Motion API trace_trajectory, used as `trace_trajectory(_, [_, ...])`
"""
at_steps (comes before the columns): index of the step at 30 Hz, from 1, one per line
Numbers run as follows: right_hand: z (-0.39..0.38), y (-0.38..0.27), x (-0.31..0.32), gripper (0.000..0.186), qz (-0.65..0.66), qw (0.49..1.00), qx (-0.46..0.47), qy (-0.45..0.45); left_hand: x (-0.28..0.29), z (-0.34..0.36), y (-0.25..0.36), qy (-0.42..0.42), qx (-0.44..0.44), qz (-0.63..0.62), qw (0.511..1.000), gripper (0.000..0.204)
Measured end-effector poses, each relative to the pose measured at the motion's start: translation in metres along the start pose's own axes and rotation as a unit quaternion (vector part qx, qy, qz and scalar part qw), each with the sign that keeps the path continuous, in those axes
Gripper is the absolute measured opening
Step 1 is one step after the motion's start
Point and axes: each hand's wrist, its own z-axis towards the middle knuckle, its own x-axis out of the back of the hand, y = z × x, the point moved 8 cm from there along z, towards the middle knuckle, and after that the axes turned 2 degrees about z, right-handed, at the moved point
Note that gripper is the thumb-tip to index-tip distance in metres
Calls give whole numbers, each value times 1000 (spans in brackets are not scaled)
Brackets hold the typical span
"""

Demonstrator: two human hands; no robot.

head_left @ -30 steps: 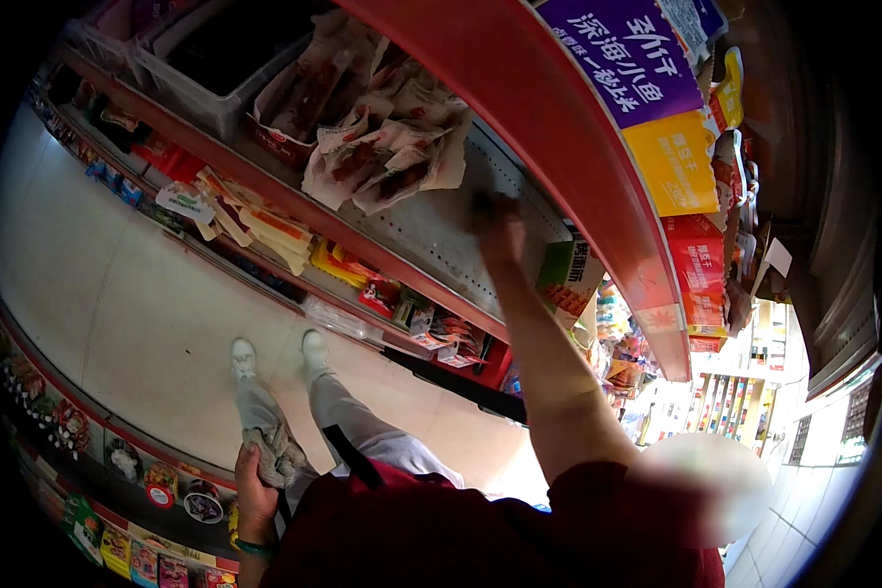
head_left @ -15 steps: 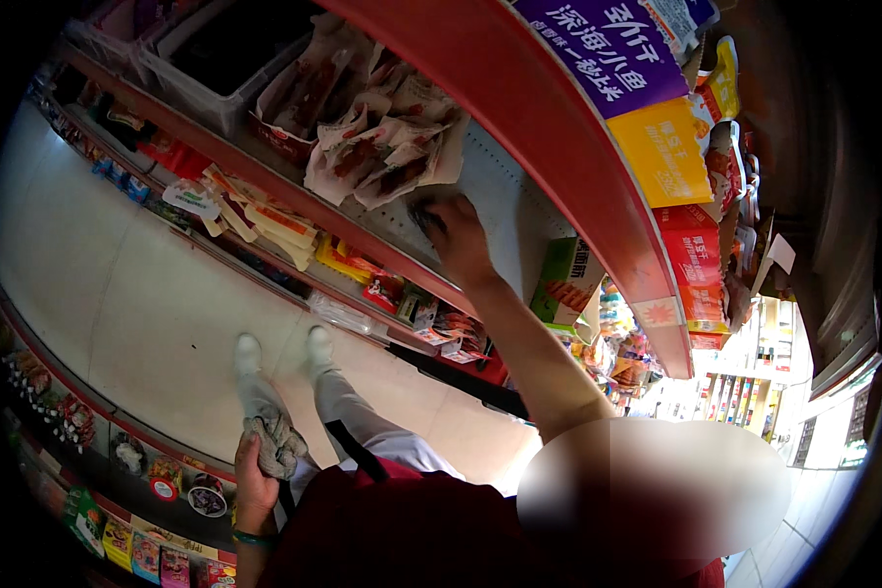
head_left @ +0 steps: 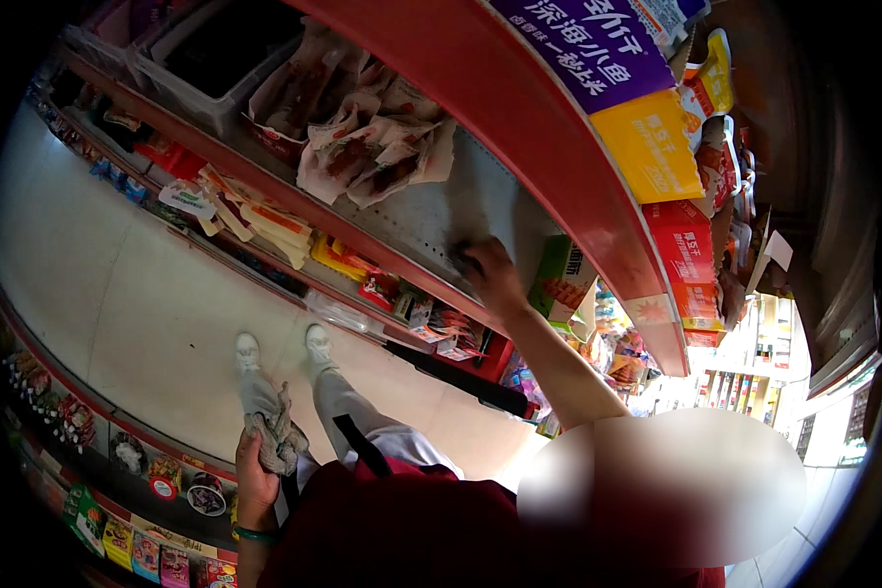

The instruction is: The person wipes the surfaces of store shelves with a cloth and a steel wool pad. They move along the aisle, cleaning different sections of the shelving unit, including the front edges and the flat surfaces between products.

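My right hand (head_left: 497, 274) reaches onto the bare grey metal shelf (head_left: 402, 227). Its fingers are closed round a small dark thing (head_left: 464, 258), too dim to name, pressed against the shelf surface. Opened packages (head_left: 377, 152) of reddish-brown snacks in white wrapping lie beyond that hand, at the upper left. Close to its right side stands a green box (head_left: 562, 277). Lower down, my left hand (head_left: 255, 483) grips a crumpled grey cloth (head_left: 279, 436) above the floor, well away from the shelf.
A red shelf edge (head_left: 559, 127) curves overhead, carrying purple, yellow and red snack boxes (head_left: 647, 147). Clear plastic bins (head_left: 181, 83) stand at the far left of the shelf. Packaged goods fill a lower tier (head_left: 265, 216). Another stocked rack (head_left: 157, 480) lies across the pale floor (head_left: 137, 284).
My right hand has slid along the shelf to the right and nearer to me, toward the green box, still closed on the dark thing. My left hand keeps hold of the cloth.
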Motion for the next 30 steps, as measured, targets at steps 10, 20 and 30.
trace_trajectory(10, [43, -46, -18, 31, 34, 997, 60, -31, 6, 8, -14, -10, 6, -10, 1000, 37])
trace_trajectory(20, [36, -50, -16, 33, 36, 988, 145, -39, 2, 6, -7, -17, 14, 27, 999, 37])
trace_trajectory(30, [14, -34, -14, 28, -5, 983, 150, -105, 0, 5, -8, -14, 8, 11, 1000, 38])
